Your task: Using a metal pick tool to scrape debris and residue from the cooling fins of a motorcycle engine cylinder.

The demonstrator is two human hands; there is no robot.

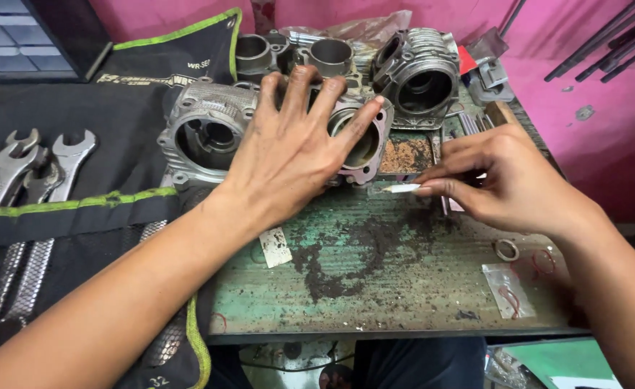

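Head camera looks down on a worn green workbench (375,288) whose near edge hides whatever sits under it; only a dark scrap and a green patch show below. Nearest on the bench lies a small clear plastic bag (508,289) holding thin red rings, with a loose metal ring (506,250) just beside it and a small white tag (275,246) further left. At the left a black tool roll (80,216) with green trim holds a row of open-ended wrenches (40,169) in its pockets; their lower ends are cut off by the frame edge.

Mid-bench, the right hand (508,180) pinches a small white pointed stick (402,188) between thumb and fingertips, the other fingers curled in; what lies beneath the palm cannot be made out. The left hand (292,148) is spread flat, fingers wide, resting on top of a grey engine cylinder (361,140), covering much of its top and bore. Touching it on the left is a second grey cylinder (206,133) with an open round bore.

Behind them stand two smaller round sleeves (292,52) and a finned cylinder (422,72) lying on its side, in front of crumpled clear plastic. A rusty flat plate (406,155) lies between the finned cylinder and the right hand.
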